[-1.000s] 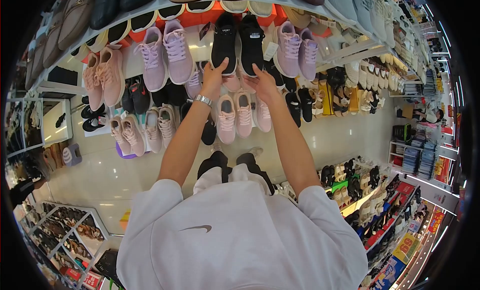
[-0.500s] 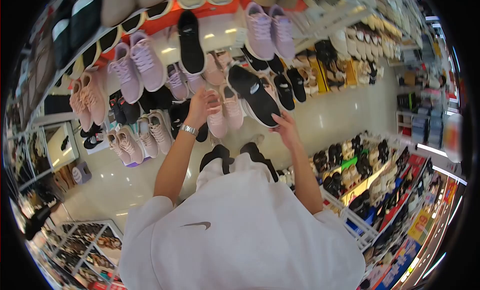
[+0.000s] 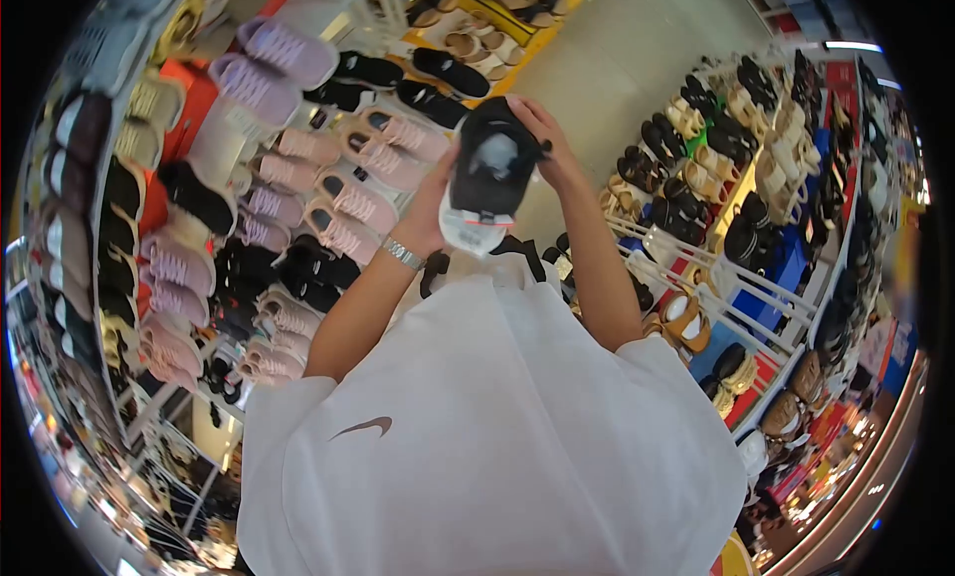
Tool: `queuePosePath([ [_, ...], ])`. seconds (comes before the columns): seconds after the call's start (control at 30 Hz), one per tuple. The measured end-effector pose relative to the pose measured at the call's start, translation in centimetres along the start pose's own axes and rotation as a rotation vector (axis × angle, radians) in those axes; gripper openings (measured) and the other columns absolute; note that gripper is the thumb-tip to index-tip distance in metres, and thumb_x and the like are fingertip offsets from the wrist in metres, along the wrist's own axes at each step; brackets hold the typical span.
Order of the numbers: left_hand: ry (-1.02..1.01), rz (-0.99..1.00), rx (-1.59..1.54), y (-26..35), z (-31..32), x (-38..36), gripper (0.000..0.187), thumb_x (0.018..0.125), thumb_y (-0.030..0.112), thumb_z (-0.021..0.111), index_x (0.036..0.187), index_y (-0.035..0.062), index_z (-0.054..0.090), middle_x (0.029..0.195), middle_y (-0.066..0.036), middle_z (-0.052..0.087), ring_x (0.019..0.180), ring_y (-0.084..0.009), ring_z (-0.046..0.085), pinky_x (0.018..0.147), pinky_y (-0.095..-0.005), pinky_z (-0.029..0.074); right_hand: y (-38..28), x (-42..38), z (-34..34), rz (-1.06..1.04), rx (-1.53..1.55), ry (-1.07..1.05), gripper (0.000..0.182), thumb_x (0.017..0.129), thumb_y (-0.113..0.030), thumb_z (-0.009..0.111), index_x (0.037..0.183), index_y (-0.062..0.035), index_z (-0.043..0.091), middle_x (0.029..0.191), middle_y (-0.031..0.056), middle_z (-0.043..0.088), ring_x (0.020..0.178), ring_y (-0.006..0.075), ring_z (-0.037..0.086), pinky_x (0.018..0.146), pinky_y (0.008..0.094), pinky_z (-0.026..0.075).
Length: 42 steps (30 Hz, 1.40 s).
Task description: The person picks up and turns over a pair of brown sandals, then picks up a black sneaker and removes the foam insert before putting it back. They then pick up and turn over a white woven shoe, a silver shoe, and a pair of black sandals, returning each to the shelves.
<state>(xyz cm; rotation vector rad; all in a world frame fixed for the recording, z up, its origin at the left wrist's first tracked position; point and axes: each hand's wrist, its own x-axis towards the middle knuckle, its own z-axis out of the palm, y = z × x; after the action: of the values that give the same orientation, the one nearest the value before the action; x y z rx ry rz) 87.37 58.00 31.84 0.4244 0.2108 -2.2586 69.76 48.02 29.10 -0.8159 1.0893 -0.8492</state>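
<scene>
A black shoe with a white sole is held up in front of my chest, one end tilted toward me. A pale tag or label shows at its near end, too blurred to read. My left hand, below a silver watch, is closed along the shoe's left side, its fingertips partly hidden behind it. My right hand grips the far right edge. To the left, pink sneakers and lilac sneakers stand on the display rack.
A single black shoe sits on the left rack. Racks of sandals stand to the right, with white rails near my right elbow. Tiled floor shows between the displays. A yellow-edged sandal shelf is at the far side.
My view has turned to the right. The black shoe, held in my right hand before, has come closer to my chest and turned, and my left hand has joined on it.
</scene>
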Motion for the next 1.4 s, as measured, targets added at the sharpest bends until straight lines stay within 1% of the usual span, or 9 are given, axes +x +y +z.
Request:
queuePosePath([
  [0.13,0.019,0.035,0.034,-0.3,2.6,4.4,0.066,0.097,0.058,0.048,0.140,0.0071,0.050,0.129,-0.018,0.063,0.106,-0.0358,0.067,0.090,-0.0534,0.056,-2.7,-1.7,-6.1,-0.109,-0.086,0.221,0.037,0.098,-0.033,0.062,0.120,-0.0036,0.062,0.111,0.0065,0.067,0.093,0.0128,0.061,0.082,0.0278,0.051],
  [0.47,0.143,-0.070,0.402,-2.8,8.5,13.6,0.056,0.104,0.047,0.044,0.141,0.0057,0.046,0.137,-0.015,0.057,0.122,-0.0295,0.059,0.107,-0.0486,0.046,-10.4,-6.6,-14.7,-0.282,-0.557,0.000,0.035,0.083,-0.002,0.074,0.116,-0.0070,0.062,0.108,0.0018,0.065,0.079,0.0098,0.060,0.072,0.0250,0.052],
  [0.6,0.204,-0.110,0.398,-2.7,9.2,16.3,0.052,0.104,0.044,0.044,0.141,0.0072,0.048,0.134,-0.013,0.060,0.119,-0.0262,0.061,0.104,-0.0444,0.049,-10.4,-3.9,-21.2,-0.192,-0.068,-0.097,0.033,0.084,-0.003,0.074,0.115,-0.0066,0.065,0.109,0.0034,0.068,0.091,0.0103,0.064,0.084,0.0268,0.054],
  [0.77,0.106,-0.232,0.231,-3.1,9.6,19.3,0.050,0.104,0.043,0.044,0.141,0.0090,0.049,0.134,-0.012,0.060,0.117,-0.0259,0.063,0.102,-0.0444,0.051,-9.6,-3.3,-23.8,-0.389,-0.707,0.364,0.028,0.086,-0.008,0.072,0.112,-0.0041,0.065,0.111,0.0073,0.067,0.091,0.0179,0.067,0.082,0.0280,0.054],
  [0.9,0.155,-0.258,0.197,-3.3,10.9,23.2,0.054,0.102,0.045,0.046,0.141,0.0073,0.049,0.136,-0.014,0.059,0.122,-0.0303,0.059,0.107,-0.0484,0.046,-10.0,-4.4,-24.4,-0.369,-0.355,0.666,0.020,0.088,-0.010,0.072,0.105,-0.0019,0.066,0.103,0.0054,0.067,0.075,0.0119,0.063,0.064,0.0249,0.052],
  [1.03,0.129,-0.185,0.386,-2.4,11.3,28.2,0.051,0.102,0.038,0.049,0.141,0.0047,0.047,0.141,-0.013,0.055,0.127,-0.0300,0.055,0.112,-0.0479,0.039,-14.0,-6.1,-24.6,-0.099,0.072,0.503,0.017,0.088,-0.010,0.073,0.102,-0.0025,0.067,0.087,-0.0018,0.065,0.055,0.0030,0.052,0.049,0.0188,0.038],
  [1.13,0.082,-0.210,0.550,-1.6,13.0,32.0,0.047,0.102,0.032,0.053,0.139,0.0038,0.048,0.137,-0.011,0.058,0.124,-0.0241,0.057,0.109,-0.0421,0.043,-14.8,-3.6,-25.4,-0.159,-0.046,0.512,0.021,0.086,-0.010,0.075,0.104,-0.0032,0.068,0.087,-0.0027,0.063,0.055,0.0027,0.049,0.049,0.0184,0.037],
  [1.27,0.070,-0.298,0.632,0.2,15.5,37.5,0.048,0.102,0.035,0.053,0.138,0.0030,0.050,0.132,-0.009,0.062,0.118,-0.0193,0.061,0.104,-0.0361,0.047,-19.4,0.9,-27.2,-0.239,-0.635,0.635,0.031,0.077,-0.011,0.081,0.106,-0.0098,0.070,0.083,-0.0009,0.060,0.056,0.0077,0.049,0.052,0.0242,0.041],
  [1.4,0.092,-0.325,0.505,2.5,18.3,42.8,0.048,0.103,0.038,0.050,0.137,0.0032,0.051,0.129,-0.011,0.063,0.113,-0.0209,0.065,0.100,-0.0371,0.052,-23.0,6.7,-31.1,-0.320,-0.811,0.532,0.018,0.079,-0.003,0.078,0.096,-0.0039,0.071,0.084,0.0009,0.056,0.062,0.0079,0.048,0.057,0.0227,0.040],
])
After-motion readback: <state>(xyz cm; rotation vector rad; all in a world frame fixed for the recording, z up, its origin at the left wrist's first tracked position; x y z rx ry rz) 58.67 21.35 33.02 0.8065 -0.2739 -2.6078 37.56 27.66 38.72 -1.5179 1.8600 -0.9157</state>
